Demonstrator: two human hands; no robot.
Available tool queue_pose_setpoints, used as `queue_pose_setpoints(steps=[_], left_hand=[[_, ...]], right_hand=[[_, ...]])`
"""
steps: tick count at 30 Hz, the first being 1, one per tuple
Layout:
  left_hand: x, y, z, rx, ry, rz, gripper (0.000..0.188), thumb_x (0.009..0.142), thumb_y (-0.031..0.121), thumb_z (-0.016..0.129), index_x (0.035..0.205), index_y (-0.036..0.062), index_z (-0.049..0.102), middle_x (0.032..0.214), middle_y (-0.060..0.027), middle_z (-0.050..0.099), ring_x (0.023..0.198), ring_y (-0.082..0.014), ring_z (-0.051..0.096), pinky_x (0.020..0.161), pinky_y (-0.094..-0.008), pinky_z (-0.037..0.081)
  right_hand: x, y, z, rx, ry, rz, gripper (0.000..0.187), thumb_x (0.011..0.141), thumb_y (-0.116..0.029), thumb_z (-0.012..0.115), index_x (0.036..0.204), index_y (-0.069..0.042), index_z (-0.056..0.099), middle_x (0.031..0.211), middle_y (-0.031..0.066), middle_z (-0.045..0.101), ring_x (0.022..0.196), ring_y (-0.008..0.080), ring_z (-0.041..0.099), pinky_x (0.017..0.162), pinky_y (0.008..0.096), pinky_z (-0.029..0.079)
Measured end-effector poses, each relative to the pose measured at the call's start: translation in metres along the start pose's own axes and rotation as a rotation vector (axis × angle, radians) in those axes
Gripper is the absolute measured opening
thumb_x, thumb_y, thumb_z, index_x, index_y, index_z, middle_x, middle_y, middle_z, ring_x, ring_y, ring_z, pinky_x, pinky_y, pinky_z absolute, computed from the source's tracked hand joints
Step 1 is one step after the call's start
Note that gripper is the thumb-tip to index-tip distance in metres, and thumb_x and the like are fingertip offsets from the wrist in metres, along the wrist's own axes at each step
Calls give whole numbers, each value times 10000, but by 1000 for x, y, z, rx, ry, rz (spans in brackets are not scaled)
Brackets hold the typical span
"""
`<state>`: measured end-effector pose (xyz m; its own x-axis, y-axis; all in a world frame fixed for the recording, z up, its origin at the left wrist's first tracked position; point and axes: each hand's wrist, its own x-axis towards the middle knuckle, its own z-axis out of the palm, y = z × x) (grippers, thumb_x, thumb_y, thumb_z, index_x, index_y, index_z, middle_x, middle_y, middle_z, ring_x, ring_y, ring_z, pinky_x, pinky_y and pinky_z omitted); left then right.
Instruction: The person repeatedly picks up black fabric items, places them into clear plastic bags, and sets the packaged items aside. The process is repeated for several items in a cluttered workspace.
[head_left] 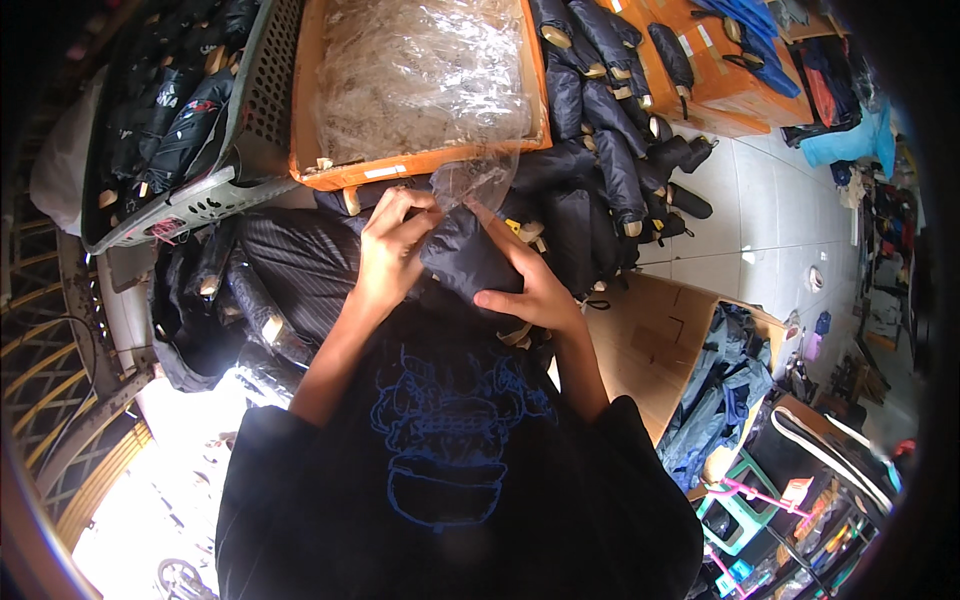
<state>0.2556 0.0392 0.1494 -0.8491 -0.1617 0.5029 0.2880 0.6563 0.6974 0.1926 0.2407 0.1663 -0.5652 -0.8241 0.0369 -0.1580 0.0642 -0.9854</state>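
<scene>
Black bundle (468, 256) grasped by right hand (535, 288) on near side of orange box (335, 178) — long axis slanted boxward; clear bag (494, 178) at boxward end — apparently pinched by left hand (391, 250), equally near

Right hand (530, 290) grips dark bundle (465, 258); left hand (393, 245) pinches clear bag (492, 180) at bundle's end. Orange box (340, 179) beyond.

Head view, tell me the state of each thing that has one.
Dark bundle: held, right hand
Clear bag: at the bundle's far end
Left hand: fingers curled, grip unclear
Orange box: open, clear plastic inside
Gray crate: open, loaded
</scene>
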Motion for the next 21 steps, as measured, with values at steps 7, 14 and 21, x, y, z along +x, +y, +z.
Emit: queue_pose_setpoints(steps=[7, 14, 21], left_hand=[[0, 0, 3, 94, 158, -39, 369, 618, -105, 697, 946, 60, 724, 891, -38, 598, 819, -229, 566, 719, -346, 475], [-5, -11, 4, 233, 86, -71, 421, 565, -123, 667, 931, 73, 738, 920, -41, 543, 908, -246, 547, 783, -372, 457], [-5, -12, 5, 94, 59, -85, 284, 591, -104, 688, 824, 57, 704, 926, -48, 561, 887, -235, 568, 751, -358, 462]], right_hand=[[-2, -5, -5, 56, -3, 100, 825, 766, -245, 747, 1427, 51, 350, 1486, 180, 360, 1396, 274, 311, 1142, 377, 211], [-4, -3, -3, 71, -106, 183, 762, 787, -235, 740, 1396, 53, 384, 1400, 184, 437, 1298, 245, 420, 1078, 363, 315], [-1, 6, 3, 112, -65, 91, 777, 798, -245, 745, 1398, 78, 371, 1475, 193, 353, 1393, 266, 306, 1116, 357, 266]])
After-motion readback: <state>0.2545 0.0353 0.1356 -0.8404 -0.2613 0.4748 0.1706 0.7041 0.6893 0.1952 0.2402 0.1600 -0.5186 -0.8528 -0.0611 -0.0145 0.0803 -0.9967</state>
